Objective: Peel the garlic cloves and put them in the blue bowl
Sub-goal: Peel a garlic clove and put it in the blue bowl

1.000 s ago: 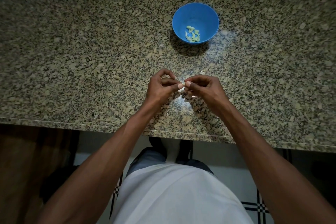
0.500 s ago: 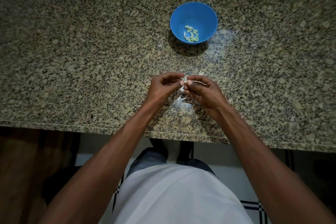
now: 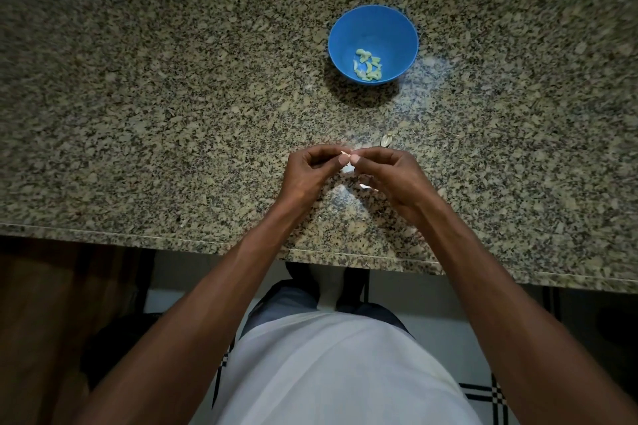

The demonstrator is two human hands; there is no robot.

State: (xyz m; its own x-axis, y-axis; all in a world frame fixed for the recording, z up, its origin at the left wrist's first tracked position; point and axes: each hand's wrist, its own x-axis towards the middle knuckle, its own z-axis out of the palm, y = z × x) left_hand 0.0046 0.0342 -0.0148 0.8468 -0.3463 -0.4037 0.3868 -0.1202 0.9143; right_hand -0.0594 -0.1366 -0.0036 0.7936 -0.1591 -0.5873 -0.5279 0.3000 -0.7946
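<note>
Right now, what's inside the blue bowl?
The blue bowl holds a small pile of peeled garlic cloves on the near side of its bottom. The bowl floor under the pile is covered, and overlapping cloves prevent an exact count.

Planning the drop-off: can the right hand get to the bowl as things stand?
Probably yes. The bowl stands open beyond the right hand, with only bare counter and a scrap of peel between. Its fingers, with the left hand, still pinch the clove.

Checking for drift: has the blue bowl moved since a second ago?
No. The bowl keeps its place relative to the counter's back edge; small frame shifts match head-camera motion.
</note>
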